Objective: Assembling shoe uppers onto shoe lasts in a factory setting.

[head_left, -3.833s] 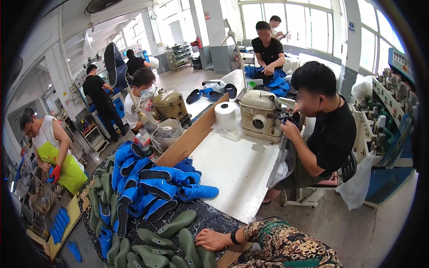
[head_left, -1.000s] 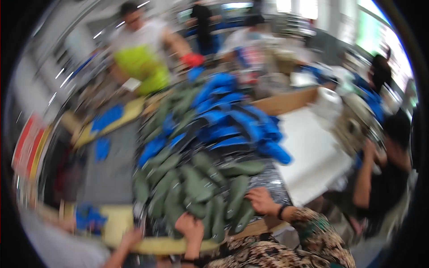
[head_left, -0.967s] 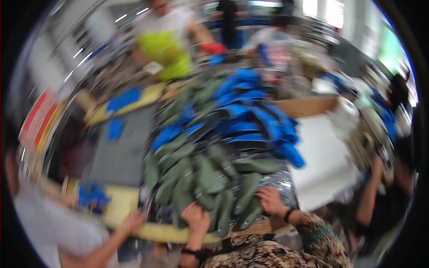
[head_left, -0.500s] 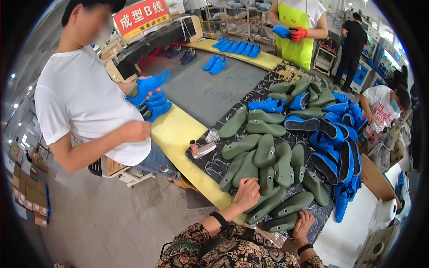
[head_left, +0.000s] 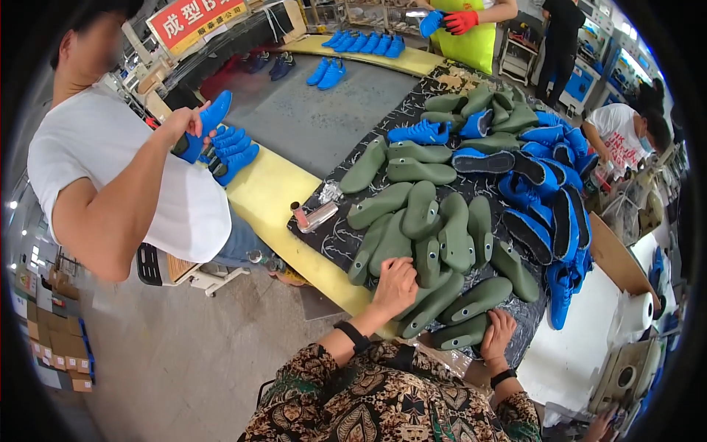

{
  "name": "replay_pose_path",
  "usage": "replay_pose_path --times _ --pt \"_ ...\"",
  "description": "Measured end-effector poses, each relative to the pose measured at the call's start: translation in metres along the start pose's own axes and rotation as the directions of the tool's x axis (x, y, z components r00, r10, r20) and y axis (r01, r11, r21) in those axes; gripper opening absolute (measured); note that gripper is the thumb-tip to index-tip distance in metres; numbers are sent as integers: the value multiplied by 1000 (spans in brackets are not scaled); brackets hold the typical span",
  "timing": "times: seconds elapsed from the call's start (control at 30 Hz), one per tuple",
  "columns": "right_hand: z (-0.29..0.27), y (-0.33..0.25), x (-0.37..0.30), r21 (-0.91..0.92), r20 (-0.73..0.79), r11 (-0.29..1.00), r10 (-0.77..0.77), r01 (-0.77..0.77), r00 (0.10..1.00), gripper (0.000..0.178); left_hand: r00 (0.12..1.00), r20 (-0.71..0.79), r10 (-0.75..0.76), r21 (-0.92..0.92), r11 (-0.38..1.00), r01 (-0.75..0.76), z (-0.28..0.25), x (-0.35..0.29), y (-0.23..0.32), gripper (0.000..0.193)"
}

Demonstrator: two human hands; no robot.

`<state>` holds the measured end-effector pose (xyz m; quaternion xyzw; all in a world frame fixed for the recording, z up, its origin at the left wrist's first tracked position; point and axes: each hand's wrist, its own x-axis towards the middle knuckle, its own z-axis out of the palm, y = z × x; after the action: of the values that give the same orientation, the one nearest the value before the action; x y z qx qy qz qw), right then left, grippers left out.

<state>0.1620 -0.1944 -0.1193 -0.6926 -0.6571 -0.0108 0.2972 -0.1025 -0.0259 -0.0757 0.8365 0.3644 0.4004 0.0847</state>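
Dark green shoe lasts lie heaped on the black patterned sheet in front of me. My left hand [head_left: 395, 286] rests at the heap's near left side, fingers curled in beside a wide last [head_left: 390, 247]; what lies under its fingertips is hidden. My right hand [head_left: 498, 333] has its fingers bent over the right end of the nearest last [head_left: 462, 331], which lies on the sheet. Just beyond that one are another last [head_left: 477, 300] and one standing at a slant [head_left: 434, 303]. Several of the lasts show a small round hole at one end.
Blue shoes [head_left: 563, 221] are piled right of the lasts. A metal cylinder with a pinkish knob [head_left: 313, 217] lies by the yellow ledge [head_left: 276, 202]. At left a co-worker [head_left: 132, 177] holds a blue shoe [head_left: 216, 110]. Opposite, a person in a yellow apron [head_left: 468, 44] handles another.
My view has shifted, so the table sits higher and further left. Both my hands stay at the same lasts. The co-worker at left has brought a second hand up to the blue shoe.
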Motion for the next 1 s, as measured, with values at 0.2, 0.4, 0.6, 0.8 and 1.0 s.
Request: replay_pose_path --times 0.2,0.4,0.6,0.8,1.0 --pt "1 0 1 0 13 1000 9 -9 1000 33 998 51 -39 26 999 38 0 -1 -1 9" --pt "-4 -4 0 7 2 1000 4 -4 1000 32 997 58 -41 32 999 39 -1 -2 3 9" --pt "-8 -4 -3 23 -4 1000 3 -3 1000 31 998 60 -32 32 999 31 5 -5 2 7" --pt "-8 -5 11 18 -20 1000 -3 3 1000 31 998 60 -1 81 997 -4 3 0 -2 7" --pt "-10 -3 8 4 -20 1000 -4 5 1000 31 997 76 0 69 998 -5 8 2 -2 7"
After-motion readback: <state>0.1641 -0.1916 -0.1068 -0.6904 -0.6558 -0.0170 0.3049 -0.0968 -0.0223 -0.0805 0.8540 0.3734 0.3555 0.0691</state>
